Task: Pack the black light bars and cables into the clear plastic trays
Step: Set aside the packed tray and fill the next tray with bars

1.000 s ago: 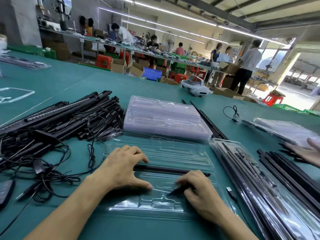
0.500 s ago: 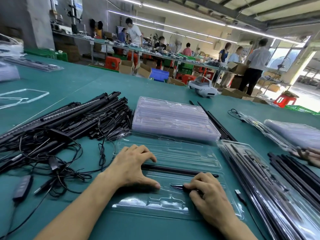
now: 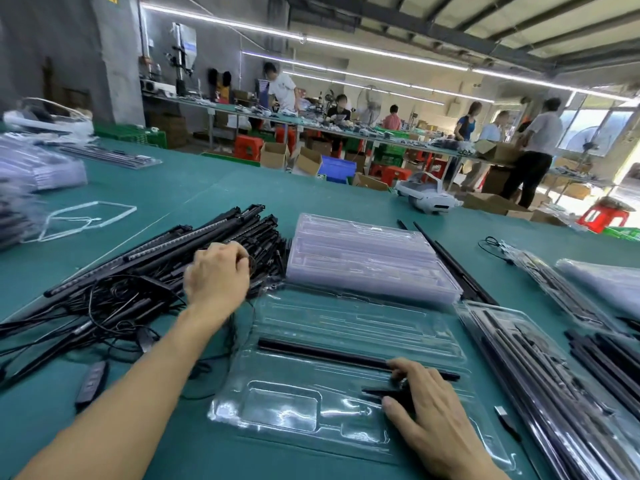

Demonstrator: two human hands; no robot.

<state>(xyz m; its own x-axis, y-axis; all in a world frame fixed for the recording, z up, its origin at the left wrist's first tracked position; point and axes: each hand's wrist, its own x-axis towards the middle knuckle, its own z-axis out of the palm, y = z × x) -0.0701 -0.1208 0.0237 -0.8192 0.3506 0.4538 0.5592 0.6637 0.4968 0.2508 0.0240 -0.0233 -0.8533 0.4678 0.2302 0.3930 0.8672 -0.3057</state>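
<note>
So the clear plastic tray point(image 3: 287, 414) sits right in front on the green table point(image 3: 214, 188), with one long black light bar point(image 3: 322, 353) lying across its middle slot. The right hand point(image 3: 436, 414) lies flat and relaxed at the tray's 4 o'clock, fingertips on the bar's right end. The left hand point(image 3: 216, 275) is at 10 o'clock in the tangled pile of black bars and cables point(image 3: 156, 251), fingers curled, can't tell if it's gripping anything. There's a stack of empty clear trays point(image 3: 367, 258) at 12.

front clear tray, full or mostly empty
The tray is mostly empty: one black light bar lies in a long slot, a small black part by the right hand; the large pocket holds nothing.
</note>
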